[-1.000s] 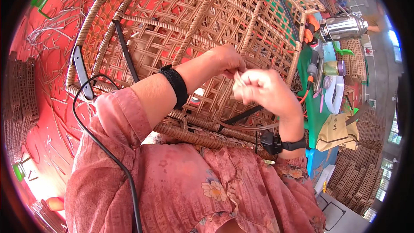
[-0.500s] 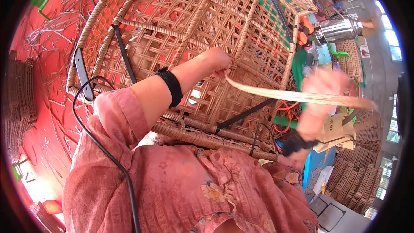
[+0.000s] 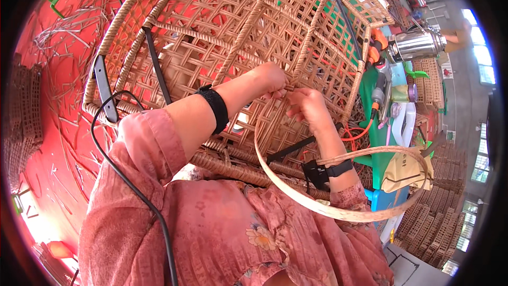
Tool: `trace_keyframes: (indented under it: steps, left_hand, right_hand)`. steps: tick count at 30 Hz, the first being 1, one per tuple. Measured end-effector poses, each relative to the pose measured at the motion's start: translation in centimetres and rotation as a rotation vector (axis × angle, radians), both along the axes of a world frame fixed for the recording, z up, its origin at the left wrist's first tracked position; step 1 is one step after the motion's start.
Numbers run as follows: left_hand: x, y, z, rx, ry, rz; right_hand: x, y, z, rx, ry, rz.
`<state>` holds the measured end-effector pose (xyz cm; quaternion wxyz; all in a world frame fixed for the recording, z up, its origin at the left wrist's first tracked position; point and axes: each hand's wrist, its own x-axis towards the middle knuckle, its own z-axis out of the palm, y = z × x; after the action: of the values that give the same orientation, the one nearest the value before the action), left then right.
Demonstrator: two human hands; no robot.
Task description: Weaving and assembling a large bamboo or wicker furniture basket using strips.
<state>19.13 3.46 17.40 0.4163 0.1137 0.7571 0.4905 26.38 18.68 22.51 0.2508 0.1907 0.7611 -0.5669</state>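
A wicker frame [image 3: 233,55] with wrapped ribs and open weave stands in front of me. At one of its upright ribs, my left hand [image 3: 272,78] is closed, pinching a pale rattan strip. My right hand [image 3: 309,107] is close beside it, thumb and forefinger pinched together on the strip at the same rib; its other fingers are loosely curled. The exact spot between the fingertips is hidden. The long rattan strip [image 3: 338,212] hangs from the hands in a wide loop, swinging out to the right and back to my right wrist.
Dark straps [image 3: 153,63] cross the wicker frame. A green table [image 3: 373,172] at the right bears a power tool [image 3: 379,92], a steel flask [image 3: 418,45] and a brown paper bag [image 3: 407,169]. Stacked woven panels [image 3: 431,228] stand beyond it. Cane scraps litter the red floor [image 3: 58,153].
My right hand has come in from the far right to beside my left hand. The rattan strip, stretched out sideways before, now hangs in a loop. My left hand has stayed at the rib.
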Motion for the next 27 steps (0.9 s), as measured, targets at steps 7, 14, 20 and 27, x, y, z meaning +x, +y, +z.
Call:
trace_keyframes:
  steps: [7,14,20,27]
  left_hand:
    - [0.2,-1.3,2.0,-0.261,0.18,0.017]
    - [1.0,-1.1,2.4,-0.379,0.261,0.033]
    - [1.6,-0.5,2.3,-0.403,0.281,0.058]
    - [3.1,-0.3,3.1,-0.437,0.405,0.09]
  right_hand:
    - [0.2,0.8,-1.8,-0.173,-0.063,-0.161]
    - [0.2,1.5,-2.3,-0.523,-0.198,-0.244]
    - [0.3,2.0,-2.0,-0.638,-0.208,-0.207]
    - [-0.1,1.6,-0.8,-0.2,-0.026,0.157]
